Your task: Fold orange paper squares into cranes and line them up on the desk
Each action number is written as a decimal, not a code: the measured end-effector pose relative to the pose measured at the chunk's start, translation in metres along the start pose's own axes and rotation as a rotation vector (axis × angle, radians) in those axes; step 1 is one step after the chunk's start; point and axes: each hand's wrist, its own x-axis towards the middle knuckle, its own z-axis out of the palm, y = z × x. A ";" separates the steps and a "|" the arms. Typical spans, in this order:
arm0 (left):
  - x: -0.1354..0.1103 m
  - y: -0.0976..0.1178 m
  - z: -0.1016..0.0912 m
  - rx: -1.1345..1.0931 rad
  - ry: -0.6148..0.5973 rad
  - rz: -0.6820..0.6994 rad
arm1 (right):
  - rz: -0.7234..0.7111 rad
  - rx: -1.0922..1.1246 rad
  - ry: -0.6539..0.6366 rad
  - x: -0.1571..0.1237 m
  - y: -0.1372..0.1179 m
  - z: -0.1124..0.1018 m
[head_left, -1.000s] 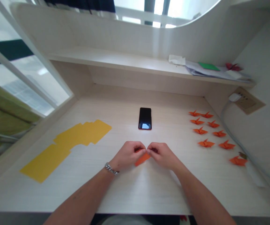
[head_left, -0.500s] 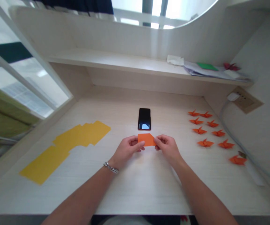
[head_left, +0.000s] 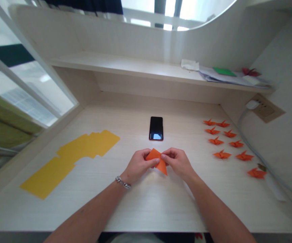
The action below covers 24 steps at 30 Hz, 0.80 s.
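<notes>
Orange paper (head_left: 162,167), folded, thin, straight-edged; pinched by left hand (head_left: 139,164) and right hand (head_left: 180,162), hands close together. Position: mid-desk (head_left: 146,209); long axis slanting far left to near right, sharp tip toward person. Beyond: glossy black phone (head_left: 156,128). Left: flat yellow sheets (head_left: 85,148), overlapping. Right: pointed orange birds (head_left: 222,154). Pale desktop stretches between, to straight front edge.
</notes>
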 end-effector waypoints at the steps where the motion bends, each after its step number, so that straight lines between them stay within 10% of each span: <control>1: 0.000 0.001 0.000 0.014 0.009 0.002 | 0.006 0.010 -0.015 0.000 0.000 0.000; 24: -0.002 -0.006 0.001 -0.175 0.042 0.146 | 0.201 0.351 0.018 -0.001 -0.006 0.004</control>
